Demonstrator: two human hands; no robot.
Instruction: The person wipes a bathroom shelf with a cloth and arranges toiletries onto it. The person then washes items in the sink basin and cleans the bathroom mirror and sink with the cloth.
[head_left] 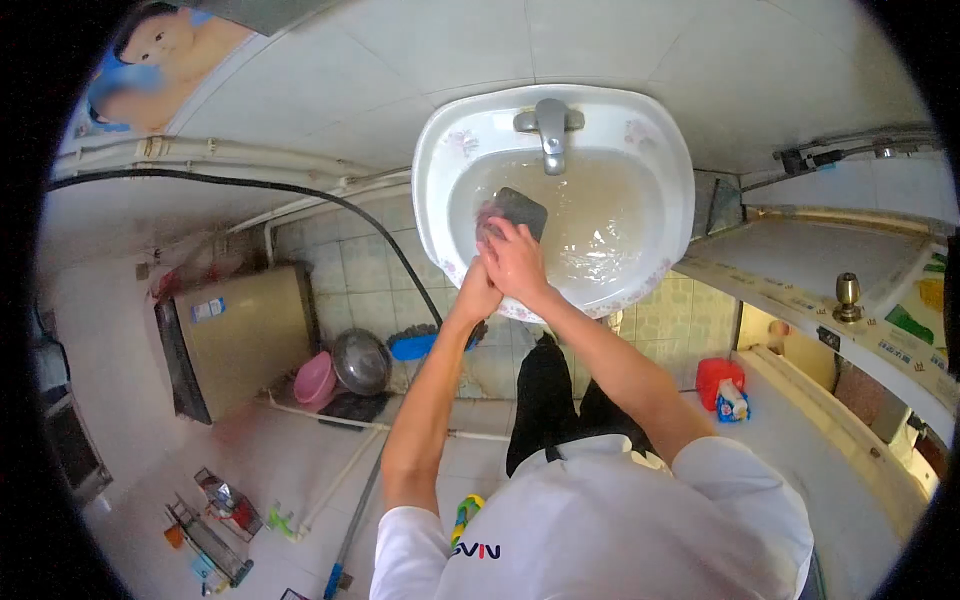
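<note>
Both hands meet over the front left part of a white washbasin [432,200] with a flower pattern, which holds cloudy water [600,215]. A dark grey flat piece [524,208] with rounded corners rises past the fingertips; its exact kind is unclear. My right hand [516,264] lies across its near end, fingers bent onto it. Close by the fingertips is a blurred reddish patch [487,214]. My left hand [479,293] is tucked against and partly beneath the right one, its fingers mostly hidden. Behind the basin stands a grey tap [551,130].
A counter [800,258] with a metal knob [848,297] juts in at the right. On the floor at left are a pink basin [315,379], a grey bowl [362,362] and a blue brush head [415,346]. A red container [719,380] stands at lower right.
</note>
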